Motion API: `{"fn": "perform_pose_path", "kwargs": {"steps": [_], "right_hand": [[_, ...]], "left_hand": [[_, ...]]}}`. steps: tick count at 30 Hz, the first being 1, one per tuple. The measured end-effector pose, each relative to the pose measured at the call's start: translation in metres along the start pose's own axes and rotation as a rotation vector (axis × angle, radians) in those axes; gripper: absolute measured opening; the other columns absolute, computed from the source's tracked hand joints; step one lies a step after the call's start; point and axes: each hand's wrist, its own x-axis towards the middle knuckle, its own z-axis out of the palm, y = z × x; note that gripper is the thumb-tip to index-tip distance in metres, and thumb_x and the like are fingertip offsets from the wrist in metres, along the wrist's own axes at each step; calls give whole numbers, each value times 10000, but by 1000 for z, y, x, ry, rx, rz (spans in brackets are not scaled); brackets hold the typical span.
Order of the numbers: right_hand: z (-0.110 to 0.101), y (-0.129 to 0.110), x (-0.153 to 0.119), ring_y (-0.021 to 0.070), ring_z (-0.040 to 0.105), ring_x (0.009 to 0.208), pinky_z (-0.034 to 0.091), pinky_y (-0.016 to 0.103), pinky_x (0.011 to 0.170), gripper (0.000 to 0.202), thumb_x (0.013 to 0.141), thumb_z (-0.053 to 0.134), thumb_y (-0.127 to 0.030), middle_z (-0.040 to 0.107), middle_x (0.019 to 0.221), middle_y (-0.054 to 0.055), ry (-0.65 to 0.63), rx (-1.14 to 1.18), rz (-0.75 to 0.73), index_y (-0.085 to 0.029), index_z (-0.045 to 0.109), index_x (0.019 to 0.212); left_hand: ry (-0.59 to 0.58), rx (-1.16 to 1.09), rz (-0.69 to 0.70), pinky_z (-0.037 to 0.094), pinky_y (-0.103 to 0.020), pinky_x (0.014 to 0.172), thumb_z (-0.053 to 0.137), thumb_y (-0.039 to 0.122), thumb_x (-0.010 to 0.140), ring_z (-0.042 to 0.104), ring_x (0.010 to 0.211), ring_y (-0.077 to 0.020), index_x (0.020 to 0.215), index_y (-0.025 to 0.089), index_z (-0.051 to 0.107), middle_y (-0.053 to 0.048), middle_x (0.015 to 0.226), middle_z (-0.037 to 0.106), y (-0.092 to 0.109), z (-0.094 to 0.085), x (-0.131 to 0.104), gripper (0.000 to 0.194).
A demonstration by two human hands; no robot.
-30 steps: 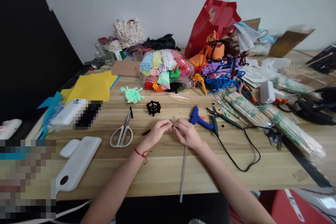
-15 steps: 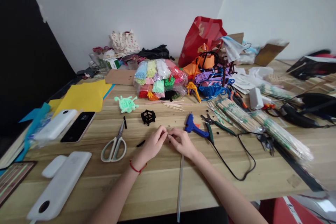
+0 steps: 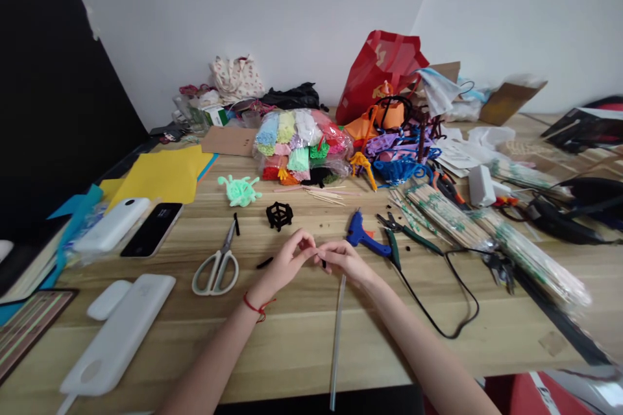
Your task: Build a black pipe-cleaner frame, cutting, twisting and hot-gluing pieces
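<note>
My left hand (image 3: 291, 255) and my right hand (image 3: 346, 259) meet fingertip to fingertip above the table, both pinched closed. A short black pipe cleaner piece (image 3: 324, 263) pokes out below the joined fingertips; most of it is hidden by them. Just beyond my hands lies a black web-like frame (image 3: 279, 215) of pipe cleaner. Left of my left hand is a loose black piece (image 3: 265, 263), and another black piece (image 3: 236, 224) lies by the white-handled scissors (image 3: 216, 271). A clear glue stick (image 3: 337, 343) extends from under my right hand toward the table's front edge.
To the right lie a blue glue gun (image 3: 366, 237), green-handled pliers (image 3: 413, 233), a black cable (image 3: 462, 331) and bundled sticks (image 3: 442, 215). Mint-green pipe cleaner work (image 3: 240, 191) sits behind the scissors. Farther back are bagged pipe cleaners (image 3: 299, 142); a phone (image 3: 152, 229) lies left.
The black piece now shows below my fingertips, where it was mostly hidden before. My fingers have shifted slightly and remain together. The whole view has moved a little.
</note>
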Motion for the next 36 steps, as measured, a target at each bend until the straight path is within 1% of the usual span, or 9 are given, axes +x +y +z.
{"fn": "perform_pose_path", "kwargs": {"steps": [6,10,16,23,25,28,30,34,36], "right_hand": [[0,3,0,69,464,482,365,212,497,233,693,704,-364,660,678,32,14,80,49,-132,706,714],[-4,6,0,66,461,455,354,210,459,224,656,732,-349,665,678,33,-62,113,141,-133,698,704],[-7,4,-2,64,479,454,362,198,448,207,668,723,-333,674,669,35,-177,36,168,-129,704,694],[-3,5,-7,66,484,446,393,207,451,210,696,718,-326,693,702,43,-375,-31,162,-138,721,789],[-1,3,-5,70,500,475,412,215,484,216,726,696,-343,691,729,46,-312,-47,115,-142,724,801],[-1,0,0,103,558,630,451,235,605,216,749,676,-364,666,778,44,-50,-96,-76,-153,722,741],[-1,-1,3,128,577,706,466,254,656,222,727,692,-379,646,809,44,112,-117,-174,-159,709,701],[-3,2,6,116,568,631,478,260,619,366,731,688,-368,626,798,19,281,-151,-260,-205,660,1057],[-2,4,5,131,582,688,483,262,640,371,769,650,-352,634,831,36,311,-242,-321,-204,639,1109]], "left_hand": [[2,-27,-10,385,-249,718,482,345,876,485,736,-132,788,176,504,1,765,510,-1,0,0,192],[-137,-112,-66,391,-254,703,521,371,850,497,721,-136,762,163,521,-1,720,523,-3,-6,2,225],[-170,-311,-173,387,-229,659,723,376,677,479,691,-102,793,161,487,22,768,485,-18,-7,5,340],[-374,-448,-270,380,-238,658,814,449,495,504,710,-113,777,145,501,16,751,528,-21,-8,2,520],[-288,-421,-270,362,-223,607,788,469,542,489,651,-96,768,145,496,21,716,526,-18,-9,2,492],[-105,-349,-250,323,-213,533,606,518,749,444,562,-77,770,144,502,22,653,513,-14,-10,3,389],[-81,-305,-223,338,-216,543,525,504,816,453,577,-82,789,140,526,13,657,523,-13,-7,3,364],[-88,-236,-193,402,-228,641,599,436,786,517,689,-103,814,148,553,-7,765,587,-18,3,3,293],[-29,-220,-175,430,-247,704,612,414,779,555,764,-123,832,156,558,-18,827,609,-21,7,3,269]]}}
